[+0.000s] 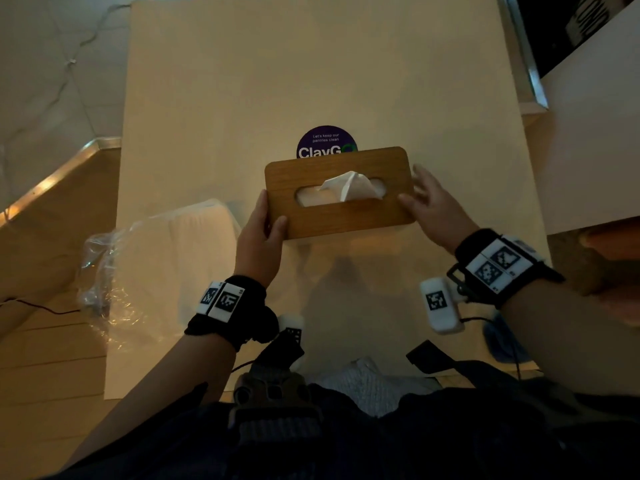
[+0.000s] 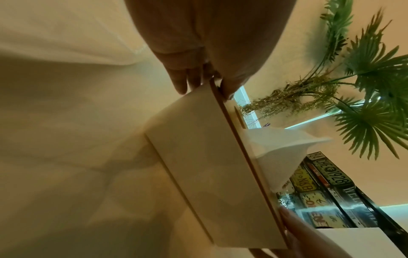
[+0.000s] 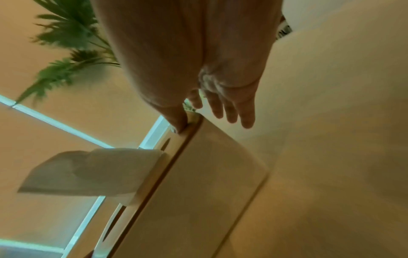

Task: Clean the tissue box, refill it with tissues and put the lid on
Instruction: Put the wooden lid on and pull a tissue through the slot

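The tissue box has a brown wooden lid (image 1: 346, 218) on top, and a white tissue (image 1: 349, 188) sticks up through the lid's slot. My left hand (image 1: 263, 230) grips the box's left end, thumb on the lid and fingers down the side. My right hand (image 1: 433, 202) is at the right end with its thumb resting on the lid and its fingers straight. The left wrist view shows the white box body (image 2: 209, 165) under the lid edge (image 2: 249, 165), with the tissue (image 2: 284, 148) beyond. The right wrist view shows the box (image 3: 198, 192) and my spread fingers (image 3: 232, 111) beside it.
The box is over a pale table (image 1: 311, 81) with a round purple sticker (image 1: 325, 138) behind it. A clear plastic bag holding a white pack (image 1: 166, 251) lies at the left. A blue cloth (image 1: 502, 344) is at the near right edge. A white counter (image 1: 595, 133) stands to the right.
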Motion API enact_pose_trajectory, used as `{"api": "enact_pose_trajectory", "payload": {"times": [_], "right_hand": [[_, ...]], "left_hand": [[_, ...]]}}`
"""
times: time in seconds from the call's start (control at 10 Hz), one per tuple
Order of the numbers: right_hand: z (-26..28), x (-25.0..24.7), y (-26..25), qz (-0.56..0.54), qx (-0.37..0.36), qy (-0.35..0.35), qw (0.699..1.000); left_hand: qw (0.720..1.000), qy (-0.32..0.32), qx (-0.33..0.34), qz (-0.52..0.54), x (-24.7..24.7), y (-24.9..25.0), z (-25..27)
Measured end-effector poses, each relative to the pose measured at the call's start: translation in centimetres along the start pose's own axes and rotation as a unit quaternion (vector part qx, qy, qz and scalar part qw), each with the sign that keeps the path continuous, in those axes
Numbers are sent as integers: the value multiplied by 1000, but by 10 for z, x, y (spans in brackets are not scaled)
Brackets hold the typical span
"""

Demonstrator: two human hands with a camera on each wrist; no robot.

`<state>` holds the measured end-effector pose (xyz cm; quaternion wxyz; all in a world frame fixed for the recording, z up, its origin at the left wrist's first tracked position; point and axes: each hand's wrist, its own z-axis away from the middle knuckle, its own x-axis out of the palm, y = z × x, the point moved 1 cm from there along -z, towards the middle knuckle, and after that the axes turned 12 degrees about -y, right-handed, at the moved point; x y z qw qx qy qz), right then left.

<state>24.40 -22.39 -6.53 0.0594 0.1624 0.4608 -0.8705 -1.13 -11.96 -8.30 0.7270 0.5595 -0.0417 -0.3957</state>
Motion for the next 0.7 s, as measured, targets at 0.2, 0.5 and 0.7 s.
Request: {"api": "enact_pose_trajectory", "payload": {"times": [0.2,0.5,0.7], "right_hand": [[6,8,4,-92,-24,3,996],[6,7,2,-74,-20,-1,997],[4,5,15,-131,-4,23,991]], "left_hand": [[1000,-8,0,-12,-1,5,-9],[1000,-8,-5,-19,1,8,-8],[999,-18,-7,29,-2,10,-5]]}}
